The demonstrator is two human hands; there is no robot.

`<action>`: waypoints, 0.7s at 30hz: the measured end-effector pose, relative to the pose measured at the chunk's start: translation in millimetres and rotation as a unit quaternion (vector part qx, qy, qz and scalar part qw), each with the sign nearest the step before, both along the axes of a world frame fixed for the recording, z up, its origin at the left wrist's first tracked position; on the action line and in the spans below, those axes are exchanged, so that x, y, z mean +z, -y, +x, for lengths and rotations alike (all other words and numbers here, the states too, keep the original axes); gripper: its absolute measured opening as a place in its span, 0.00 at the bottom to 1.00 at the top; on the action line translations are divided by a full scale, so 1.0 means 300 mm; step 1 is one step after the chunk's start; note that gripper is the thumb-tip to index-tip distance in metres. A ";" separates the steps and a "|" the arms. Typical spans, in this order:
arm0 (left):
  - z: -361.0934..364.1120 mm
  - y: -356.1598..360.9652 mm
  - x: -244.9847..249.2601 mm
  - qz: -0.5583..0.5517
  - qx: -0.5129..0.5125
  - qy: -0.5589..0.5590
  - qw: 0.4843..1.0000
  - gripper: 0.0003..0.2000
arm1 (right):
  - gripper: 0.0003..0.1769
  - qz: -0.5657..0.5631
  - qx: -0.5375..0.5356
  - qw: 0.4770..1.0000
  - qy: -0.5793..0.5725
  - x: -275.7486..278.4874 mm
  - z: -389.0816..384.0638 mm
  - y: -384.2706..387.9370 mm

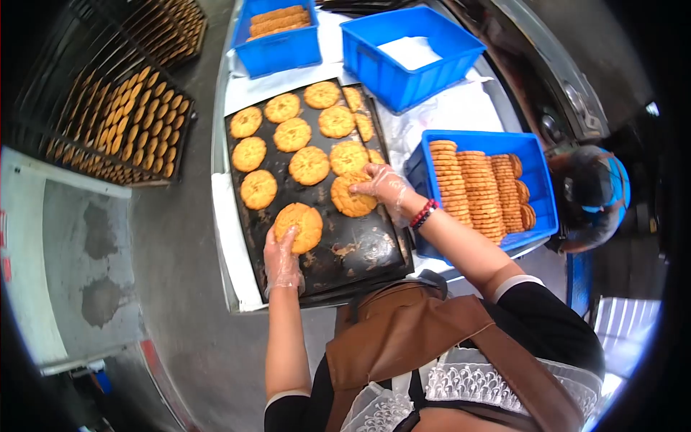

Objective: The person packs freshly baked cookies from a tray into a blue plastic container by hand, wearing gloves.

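A dark baking tray [360, 252] lay on a worktop [461, 108], holding rows of round cookies. The gloved left hand [282, 259] gripped the front cookie [301, 225] at the tray's near left side. The gloved right hand [387, 189] closed its fingers over a second cookie [351, 200] near the tray's middle. A blue crate [538, 183] of stacked cookies stood just right of the tray

- Illumination: bright, even, overhead; shadows soft and short.
- Glare: pale sheen on the greasy baking tray [360, 248]; glints on the clear gloves of left hand [282, 261] and right hand [386, 189]; white paper [410, 50] in the blue crate [426, 83] nearly blown out.
- Focus: crisp at centre, biscuit [308, 229] texture legible.
- Distortion: heavy fisheye bowing; black vignette at corners; racked biscuits [122, 122] at left dim, soft.
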State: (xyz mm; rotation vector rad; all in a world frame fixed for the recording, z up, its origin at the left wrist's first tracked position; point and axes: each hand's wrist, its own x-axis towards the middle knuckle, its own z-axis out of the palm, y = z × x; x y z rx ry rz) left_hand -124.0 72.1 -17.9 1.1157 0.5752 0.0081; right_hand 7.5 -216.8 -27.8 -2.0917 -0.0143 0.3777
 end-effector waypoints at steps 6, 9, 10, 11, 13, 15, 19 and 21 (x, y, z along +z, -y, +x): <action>0.026 0.042 -0.014 -0.092 0.007 0.030 0.995 0.23 | 0.37 0.034 0.003 0.997 -0.070 -0.137 -0.082 -0.028; 0.050 0.094 0.020 -0.110 -0.034 0.034 0.993 0.26 | 0.37 -0.075 0.071 0.993 -0.052 -0.040 -0.128 -0.083; 0.054 0.120 0.044 -0.116 -0.038 0.027 0.992 0.28 | 0.38 -0.094 0.093 0.991 -0.036 -0.050 -0.131 -0.089; 0.060 0.148 0.071 -0.111 -0.056 0.021 0.992 0.30 | 0.38 -0.097 0.106 0.988 -0.053 -0.059 -0.143 -0.075; 0.080 0.193 0.085 -0.105 -0.080 0.014 0.991 0.31 | 0.40 -0.090 0.100 0.988 0.075 0.058 -0.219 -0.013; 0.086 0.258 0.114 -0.089 -0.105 0.005 0.990 0.29 | 0.43 -0.107 0.073 0.967 0.221 0.159 -0.289 0.065; 0.111 0.445 0.135 -0.148 -0.172 -0.038 0.973 0.22 | 0.44 -0.158 0.157 0.882 0.415 0.325 -0.354 0.264; 0.109 0.588 0.131 -0.188 -0.243 0.017 0.952 0.23 | 0.33 -0.198 0.211 0.823 0.490 0.359 -0.369 0.381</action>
